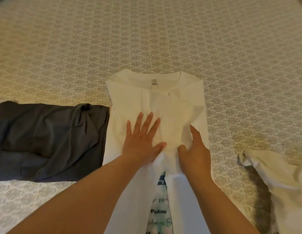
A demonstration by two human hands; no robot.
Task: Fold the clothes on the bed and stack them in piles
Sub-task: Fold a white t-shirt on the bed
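Note:
A white T-shirt (165, 98) lies back side up in the middle of the bed, its sides folded in so that printed lettering shows in the gap near me. My left hand (141, 139) lies flat on the shirt with fingers spread, pressing the fabric down. My right hand (195, 149) rests on the shirt's right folded edge, thumb and fingers lying loosely along the cloth. A folded dark grey garment (49, 132) lies to the left, touching the shirt's edge.
The patterned beige bedspread (146, 39) stretches away beyond the shirt. A crumpled white and grey garment (273, 183) lies at the right edge of view.

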